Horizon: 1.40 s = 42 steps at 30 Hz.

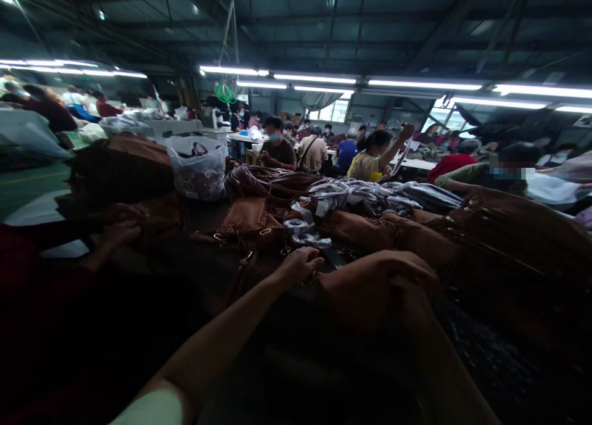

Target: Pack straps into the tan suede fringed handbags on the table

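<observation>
A brown leather bag (365, 289) is stretched between my two hands, low above the dark table. My left hand (301, 264) is closed with its fingers pinched at the bag's left corner. At the right end, my right hand (409, 283) grips the bag from below, its fingers partly hidden in shadow and behind the leather. Just beyond my left hand lie another brown bag (245, 218) with fringe and metal clasps, and rolls of white tape (298, 226). A strap with a metal clip (246, 258) lies left of my left hand.
Piled brown bags (522, 234) rise at the right. Behind are brown straps (272, 181), white-wrapped straps (370, 193) and a white plastic bag (198, 166). A co-worker's hands (120, 227) work at the left beside a stack of brown leather (120, 166). Several people sit beyond.
</observation>
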Motion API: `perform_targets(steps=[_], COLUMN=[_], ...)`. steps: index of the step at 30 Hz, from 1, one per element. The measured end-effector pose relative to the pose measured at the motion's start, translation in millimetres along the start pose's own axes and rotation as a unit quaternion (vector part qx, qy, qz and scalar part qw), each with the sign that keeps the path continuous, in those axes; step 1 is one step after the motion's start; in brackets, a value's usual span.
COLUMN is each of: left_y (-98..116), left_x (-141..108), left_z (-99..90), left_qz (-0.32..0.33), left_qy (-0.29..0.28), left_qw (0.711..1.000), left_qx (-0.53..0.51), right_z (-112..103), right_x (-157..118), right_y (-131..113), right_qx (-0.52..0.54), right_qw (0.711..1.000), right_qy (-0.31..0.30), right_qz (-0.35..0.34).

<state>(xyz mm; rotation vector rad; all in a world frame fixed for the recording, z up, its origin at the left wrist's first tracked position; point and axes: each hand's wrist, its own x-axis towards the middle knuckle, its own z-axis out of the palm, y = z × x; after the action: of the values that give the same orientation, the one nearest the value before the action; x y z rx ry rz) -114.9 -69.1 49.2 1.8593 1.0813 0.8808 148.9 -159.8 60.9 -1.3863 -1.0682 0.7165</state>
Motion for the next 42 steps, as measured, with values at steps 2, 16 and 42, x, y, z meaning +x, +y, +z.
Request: perform_targets(steps=[2,16,42], left_y=[4.9,42.1,44.1], left_x=[-1.3,-9.5,-32.6], left_z=[15.3,77.2,185.4], left_qz=[-0.063,-0.225,-0.239], left_qy=[-0.094,-0.063,-0.181], left_qw=[0.983,0.794,0.853], left_qx=[-0.148,-0.56,-0.426], right_z=[-10.4,-55.4,-24.9], right_x=[5.0,31.6,-6.7], right_y=[-12.4,-23.5,61.4], right_qx=[0.051,-0.34,-0.113], right_qw=[0.998,0.93,0.993], right_qy=[-0.032,0.084,-0.002], right_qz=[0.029,-0.111,0.018])
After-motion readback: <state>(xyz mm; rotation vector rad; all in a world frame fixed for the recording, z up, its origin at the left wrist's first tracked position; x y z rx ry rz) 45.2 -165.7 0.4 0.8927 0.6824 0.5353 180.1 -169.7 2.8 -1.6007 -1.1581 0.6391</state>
